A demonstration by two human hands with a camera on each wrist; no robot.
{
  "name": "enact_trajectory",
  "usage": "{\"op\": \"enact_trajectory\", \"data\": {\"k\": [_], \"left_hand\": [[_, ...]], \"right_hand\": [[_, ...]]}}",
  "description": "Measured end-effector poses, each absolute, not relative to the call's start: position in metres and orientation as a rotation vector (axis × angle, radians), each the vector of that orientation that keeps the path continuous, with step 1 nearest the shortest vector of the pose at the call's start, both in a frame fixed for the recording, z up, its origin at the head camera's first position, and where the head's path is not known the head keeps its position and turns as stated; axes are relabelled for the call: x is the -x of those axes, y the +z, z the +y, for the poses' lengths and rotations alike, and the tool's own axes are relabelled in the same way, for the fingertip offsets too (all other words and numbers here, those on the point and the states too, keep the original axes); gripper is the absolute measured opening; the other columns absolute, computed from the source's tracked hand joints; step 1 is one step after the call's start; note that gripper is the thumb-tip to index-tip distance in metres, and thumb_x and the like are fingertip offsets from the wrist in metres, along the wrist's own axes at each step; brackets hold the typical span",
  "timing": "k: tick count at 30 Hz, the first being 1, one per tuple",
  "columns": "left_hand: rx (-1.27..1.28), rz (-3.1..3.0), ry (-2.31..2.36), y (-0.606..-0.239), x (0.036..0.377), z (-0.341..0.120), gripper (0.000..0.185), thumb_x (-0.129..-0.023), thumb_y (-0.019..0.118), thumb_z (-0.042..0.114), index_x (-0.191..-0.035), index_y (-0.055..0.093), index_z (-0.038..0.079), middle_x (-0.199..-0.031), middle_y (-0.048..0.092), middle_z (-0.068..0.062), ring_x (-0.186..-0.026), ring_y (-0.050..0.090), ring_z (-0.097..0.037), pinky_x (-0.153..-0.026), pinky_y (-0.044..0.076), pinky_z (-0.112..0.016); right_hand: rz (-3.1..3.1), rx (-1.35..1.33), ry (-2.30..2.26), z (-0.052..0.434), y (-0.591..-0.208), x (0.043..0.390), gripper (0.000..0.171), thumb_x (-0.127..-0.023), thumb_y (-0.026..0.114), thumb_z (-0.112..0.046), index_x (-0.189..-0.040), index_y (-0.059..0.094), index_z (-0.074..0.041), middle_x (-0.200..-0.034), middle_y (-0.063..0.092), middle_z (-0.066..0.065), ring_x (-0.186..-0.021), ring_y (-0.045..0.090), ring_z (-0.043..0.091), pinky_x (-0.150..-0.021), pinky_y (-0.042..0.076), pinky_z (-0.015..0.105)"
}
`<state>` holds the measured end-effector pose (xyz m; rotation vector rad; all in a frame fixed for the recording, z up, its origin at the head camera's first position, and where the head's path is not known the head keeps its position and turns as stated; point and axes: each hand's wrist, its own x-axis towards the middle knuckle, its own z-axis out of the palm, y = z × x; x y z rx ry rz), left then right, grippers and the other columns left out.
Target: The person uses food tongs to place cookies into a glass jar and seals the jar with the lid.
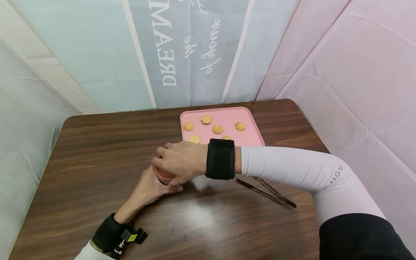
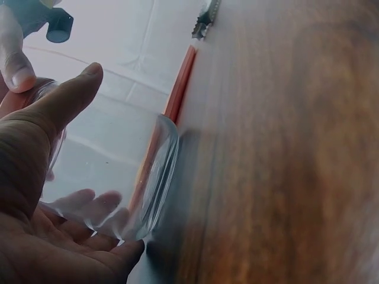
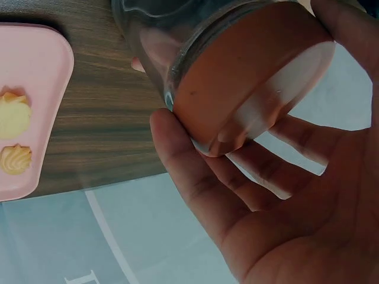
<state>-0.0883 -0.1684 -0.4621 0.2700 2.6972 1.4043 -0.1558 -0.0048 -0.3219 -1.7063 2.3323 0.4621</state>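
A clear jar [image 2: 106, 148] stands between the two hands, its base close to the table; I cannot tell whether it touches the wood. My left hand [image 1: 147, 187] grips the jar's side, thumb on one face and fingers wrapped around the other. Over the top, my right hand [image 1: 185, 160] holds the orange-brown lid [image 3: 237, 83], with fingers and thumb spread around its rim. The lid sits on the jar's mouth. In the head view the hands hide most of the jar. Its contents look like none in the left wrist view.
Behind the right wrist lies a pink tray [image 1: 227, 115] with several piped cookies [image 1: 217, 129], partly covered by the arm. Dark metal tongs [image 1: 273, 195] lie to the right on the wooden table [image 1: 97, 151]. A printed curtain [image 1: 195, 86] hangs along the far edge.
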Motion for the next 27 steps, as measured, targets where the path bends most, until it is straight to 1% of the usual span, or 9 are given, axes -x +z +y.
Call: {"op": "enact_trajectory", "data": {"k": [5,11,18,23,27], "left_hand": [[-0.253,2.676,1.418,-0.4628,0.0886,-0.1683,0.095,-0.072,0.098,0.046,-0.142,0.048,0.004,-0.121,0.07,-0.011,-0.103,0.07,-0.022,-0.085,0.058,-0.041],[-0.299,2.653,1.433,-0.4643,0.0891,-0.1701,0.092,-0.073,0.098,0.044,-0.141,0.05,0.005,-0.119,0.07,-0.008,-0.101,0.068,-0.018,-0.084,0.057,-0.039],[-0.32,2.628,1.442,-0.4628,0.0878,-0.1719,0.08,-0.076,0.096,0.042,-0.138,0.057,0.007,-0.118,0.07,-0.006,-0.1,0.068,-0.016,-0.083,0.057,-0.037],[-0.366,2.631,1.46,-0.4617,0.0873,-0.1718,0.081,-0.078,0.096,0.038,-0.141,0.054,0.007,-0.122,0.069,-0.007,-0.103,0.068,-0.017,-0.085,0.057,-0.036],[-0.374,2.614,1.489,-0.4639,0.0873,-0.1712,0.081,-0.079,0.096,0.036,-0.142,0.054,0.009,-0.126,0.068,-0.007,-0.105,0.068,-0.018,-0.087,0.057,-0.035]], "right_hand": [[2.314,1.733,0.476,-0.0063,-0.3214,0.1553,0.072,-0.092,0.076,-0.059,-0.147,0.057,-0.016,-0.13,0.061,0.005,-0.113,0.062,0.022,-0.089,0.058,0.033],[2.278,1.782,0.45,-0.0059,-0.3195,0.1568,0.072,-0.09,0.08,-0.055,-0.146,0.059,-0.014,-0.131,0.062,0.006,-0.112,0.062,0.022,-0.09,0.057,0.033],[2.2,1.841,0.418,-0.0038,-0.3181,0.1585,0.066,-0.091,0.081,-0.044,-0.146,0.058,-0.015,-0.13,0.059,0.004,-0.114,0.057,0.02,-0.092,0.055,0.029],[2.159,1.882,0.377,-0.0007,-0.3181,0.1599,0.065,-0.09,0.084,-0.039,-0.144,0.057,-0.015,-0.129,0.057,0.005,-0.115,0.056,0.02,-0.093,0.054,0.029],[2.118,1.908,0.363,0.0009,-0.3194,0.162,0.069,-0.089,0.085,-0.035,-0.148,0.054,-0.016,-0.134,0.056,0.004,-0.118,0.054,0.02,-0.094,0.054,0.031]]}}
